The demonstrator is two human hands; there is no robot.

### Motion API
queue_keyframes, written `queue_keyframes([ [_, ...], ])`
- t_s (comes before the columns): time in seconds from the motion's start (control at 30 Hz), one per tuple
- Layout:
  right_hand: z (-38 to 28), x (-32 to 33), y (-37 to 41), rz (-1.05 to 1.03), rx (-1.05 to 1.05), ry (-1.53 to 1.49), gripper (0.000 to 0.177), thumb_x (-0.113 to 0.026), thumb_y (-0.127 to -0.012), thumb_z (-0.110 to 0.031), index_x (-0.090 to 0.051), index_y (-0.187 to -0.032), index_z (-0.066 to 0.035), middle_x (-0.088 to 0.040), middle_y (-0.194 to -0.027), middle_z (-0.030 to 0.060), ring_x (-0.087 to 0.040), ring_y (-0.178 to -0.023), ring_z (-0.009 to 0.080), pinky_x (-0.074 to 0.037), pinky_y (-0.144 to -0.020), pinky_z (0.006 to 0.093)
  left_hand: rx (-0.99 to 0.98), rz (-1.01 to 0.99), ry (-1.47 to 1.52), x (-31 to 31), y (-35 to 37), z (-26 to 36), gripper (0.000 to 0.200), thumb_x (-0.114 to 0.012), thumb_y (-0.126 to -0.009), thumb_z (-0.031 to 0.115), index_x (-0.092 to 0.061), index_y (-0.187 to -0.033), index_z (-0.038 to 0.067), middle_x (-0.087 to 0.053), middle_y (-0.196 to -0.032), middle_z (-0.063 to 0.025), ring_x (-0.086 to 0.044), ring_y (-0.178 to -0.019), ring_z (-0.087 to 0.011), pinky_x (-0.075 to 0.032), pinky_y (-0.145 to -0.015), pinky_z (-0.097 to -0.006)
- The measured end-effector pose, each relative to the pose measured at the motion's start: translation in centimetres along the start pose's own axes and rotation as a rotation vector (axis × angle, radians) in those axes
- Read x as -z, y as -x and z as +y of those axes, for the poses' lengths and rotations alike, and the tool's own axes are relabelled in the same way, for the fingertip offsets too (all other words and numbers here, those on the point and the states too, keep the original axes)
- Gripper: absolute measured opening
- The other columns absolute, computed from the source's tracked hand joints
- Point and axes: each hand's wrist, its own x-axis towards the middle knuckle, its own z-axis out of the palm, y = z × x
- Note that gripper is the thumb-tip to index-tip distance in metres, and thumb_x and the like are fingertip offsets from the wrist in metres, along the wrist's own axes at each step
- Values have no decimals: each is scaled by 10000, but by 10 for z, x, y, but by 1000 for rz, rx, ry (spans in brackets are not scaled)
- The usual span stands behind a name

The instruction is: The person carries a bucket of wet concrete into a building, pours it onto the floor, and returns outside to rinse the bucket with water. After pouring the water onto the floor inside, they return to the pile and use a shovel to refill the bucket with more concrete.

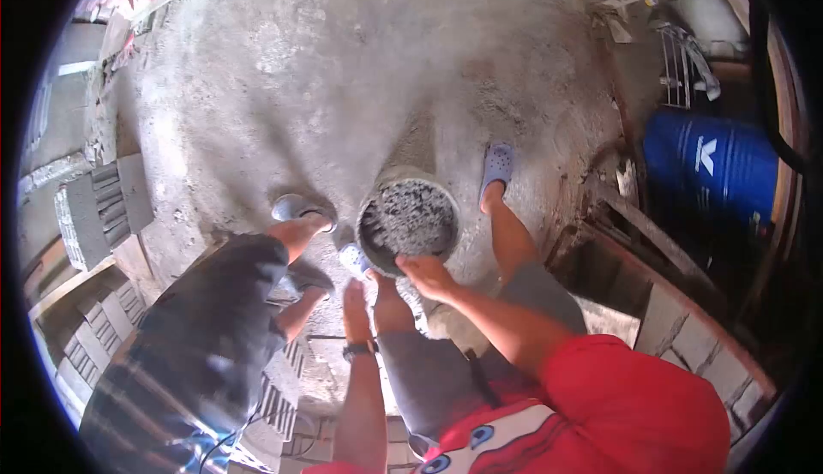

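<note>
Head view, looking straight down at a rough concrete floor. One round bucket stands on it near the middle of the floor, filled close to the brim with a grey, gravelly mix. It sits between the person's two legs.

The person's two bare hands are both at the near side of the bucket. The right hand lies on the near rim, palm down, fingers stretched out along the edge. Whether they curl under the rim cannot be told. The left hand, with one dark wristwatch on its wrist, is flat and unfolded, fingers together and pointing toward the bucket. It holds nothing and is just short of the bucket's near-left side; contact cannot be made out.

Two pale blue sandals belong to the person: one right of the bucket and farther out on the floor, one against the bucket's near-left side.

One co-worker in a dark checked shirt bends over at the floor's left side, with one grey shoe showing just left of the bucket.

At the floor's left edge stands a stack of grey concrete blocks; their number cannot be counted. At the right edge stands one blue barrel.
</note>
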Motion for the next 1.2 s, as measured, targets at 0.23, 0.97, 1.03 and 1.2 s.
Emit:
queue_keyframes([
  [0.23, 25, 112, -28, -81, 71, 16, 531, -463, -1033, -443, -517, -739, -5, -406, -572, 59, -388, -578, 154, -350, -547, 391, 160, 128, 920, -60, -177, -106, 675, -351, -1009, 569, -446, -1439, 57, -486, -1457, -107, -453, -1321, -317, -341, -1117, -478],
  [0.97, -138, 313, -205, -76, -40, 138, 519, -476, -959, -418, -687, -791, 26, -659, -849, 286, -651, -815, 463, -492, -755, 540, 418, 379, 1151, -328, -124, 96, 858, -392, -922, 661, -239, -1535, 81, -219, -1591, -136, -242, -1443, -381, -196, -1143, -630],
  [1.03, -156, 336, -246, -92, 28, 281, 529, -489, -958, -415, -689, -822, 56, -666, -859, 289, -661, -813, 459, -505, -746, 529, 502, 354, 1247, -339, -131, 155, 1030, -393, -876, 774, -116, -1572, 67, -92, -1634, -171, -140, -1481, -413, -129, -1144, -670],
  [1.2, -171, 371, -323, -48, 152, 677, 533, -525, -950, -472, -699, -1055, 21, -691, -1028, 243, -655, -997, 401, -444, -928, 547, 50, 44, 556, -319, -201, 203, 1001, -422, -900, 754, -127, -1574, 75, -127, -1629, -205, -110, -1509, -357, -78, -1169, -608],
])
